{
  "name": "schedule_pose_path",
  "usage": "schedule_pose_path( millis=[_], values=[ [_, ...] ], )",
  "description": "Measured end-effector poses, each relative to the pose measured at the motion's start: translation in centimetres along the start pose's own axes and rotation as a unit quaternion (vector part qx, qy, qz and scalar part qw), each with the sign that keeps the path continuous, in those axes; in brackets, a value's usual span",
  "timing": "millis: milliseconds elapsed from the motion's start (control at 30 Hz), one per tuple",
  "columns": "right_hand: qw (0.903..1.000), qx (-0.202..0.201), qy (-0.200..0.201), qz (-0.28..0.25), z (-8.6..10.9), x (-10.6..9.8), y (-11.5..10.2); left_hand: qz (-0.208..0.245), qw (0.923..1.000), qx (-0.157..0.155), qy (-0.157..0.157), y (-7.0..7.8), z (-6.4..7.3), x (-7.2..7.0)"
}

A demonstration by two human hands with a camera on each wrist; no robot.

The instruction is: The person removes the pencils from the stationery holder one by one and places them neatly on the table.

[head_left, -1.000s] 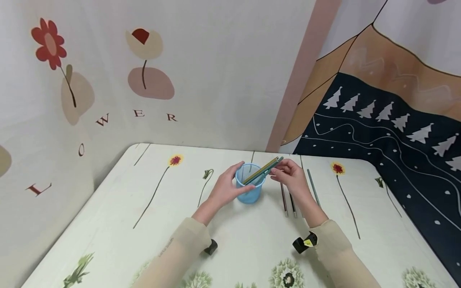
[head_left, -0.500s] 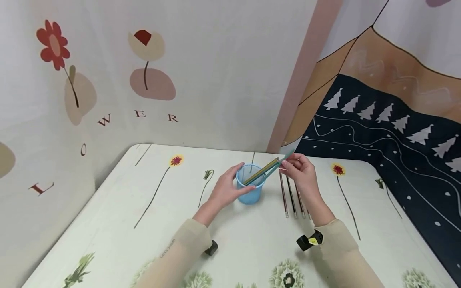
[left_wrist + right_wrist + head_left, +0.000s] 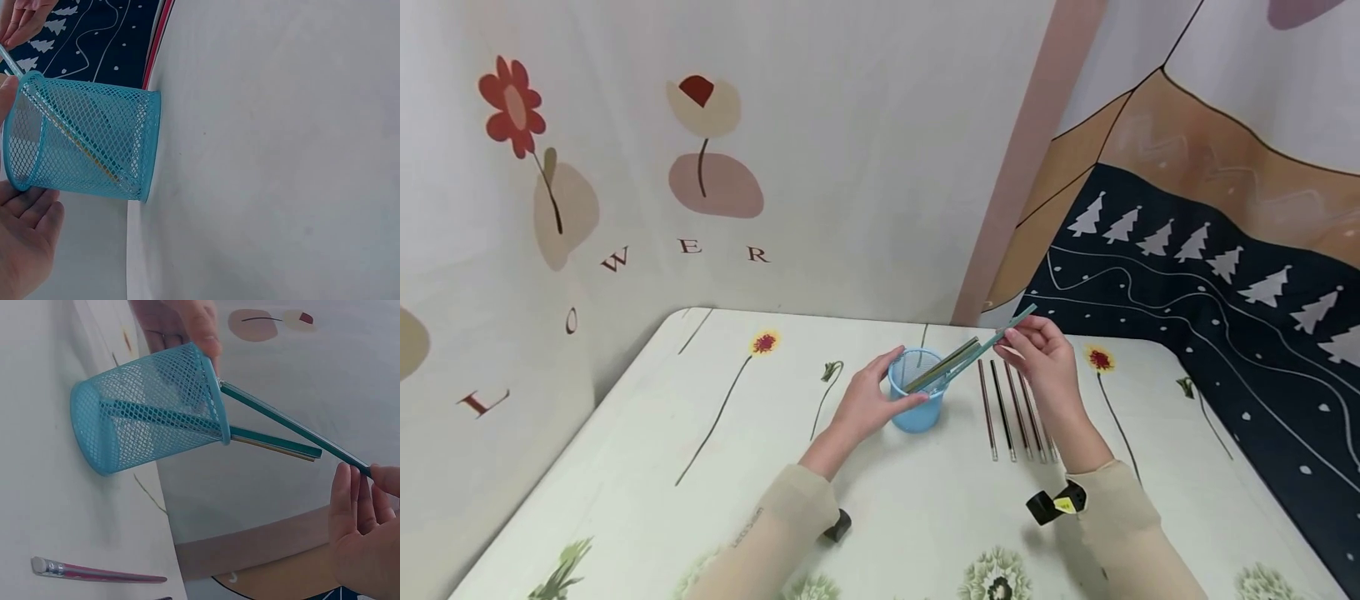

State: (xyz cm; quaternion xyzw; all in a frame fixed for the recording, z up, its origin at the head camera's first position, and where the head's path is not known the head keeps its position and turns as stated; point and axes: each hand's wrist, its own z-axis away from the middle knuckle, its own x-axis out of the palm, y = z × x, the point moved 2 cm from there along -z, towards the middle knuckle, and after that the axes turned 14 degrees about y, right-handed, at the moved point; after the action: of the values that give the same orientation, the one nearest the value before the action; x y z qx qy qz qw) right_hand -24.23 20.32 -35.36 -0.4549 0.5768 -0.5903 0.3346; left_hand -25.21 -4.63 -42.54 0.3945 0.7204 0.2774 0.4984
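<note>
A light-blue mesh pencil cup (image 3: 916,418) stands on the table. My left hand (image 3: 868,402) holds it near the rim, thumb on the near side and fingers on the far side. Between the thumb and fingertips of my right hand (image 3: 1047,360) is the upper end of a green pencil (image 3: 294,429), slanting up to the right. In the right wrist view its lower end is right at the cup's rim. Another green pencil (image 3: 278,442) and a gold pencil (image 3: 287,452) lean inside the cup, their tops sticking out.
To the right of the cup lies a row of several dark pencils (image 3: 1002,410) with their eraser ends toward me, partly covered by my right hand and wrist. A flower-printed white cloth (image 3: 917,517) covers the table. Printed curtains (image 3: 850,167) hang behind it.
My right hand has moved right and slightly up, drawing the green pencil out to the cup's rim. More of the row of pencils shows. The left hand keeps its hold on the cup.
</note>
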Motion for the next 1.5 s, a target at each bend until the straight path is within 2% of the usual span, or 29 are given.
schedule_pose_path(
  millis=[267,700,967,1100,1333,1500],
  values=[
    [0.9987,-0.007,0.002,-0.051,-0.5,-0.3,-0.8,0.006,1.0000,0.000,0.003,0.0,0.0,0.0],
    [0.9974,-0.013,-0.007,-0.071,-0.8,-1.8,-1.3,-0.022,0.9996,0.008,0.014,0.5,0.0,-0.2],
    [0.9970,-0.038,-0.014,-0.067,-1.6,-3.2,-1.9,-0.045,0.9985,0.020,0.021,1.2,-0.3,-0.7],
    [0.9977,-0.035,-0.014,-0.057,-1.7,-4.2,-1.6,-0.059,0.9977,0.021,0.025,1.1,-0.1,-0.6],
    [0.9998,-0.010,-0.003,-0.019,-1.2,-6.8,0.1,-0.075,0.9971,0.008,0.008,0.3,1.2,0.0],
    [0.9998,-0.020,0.002,-0.009,-1.9,-8.0,0.2,-0.071,0.9972,0.015,0.021,0.4,1.1,0.3]
  ],
)
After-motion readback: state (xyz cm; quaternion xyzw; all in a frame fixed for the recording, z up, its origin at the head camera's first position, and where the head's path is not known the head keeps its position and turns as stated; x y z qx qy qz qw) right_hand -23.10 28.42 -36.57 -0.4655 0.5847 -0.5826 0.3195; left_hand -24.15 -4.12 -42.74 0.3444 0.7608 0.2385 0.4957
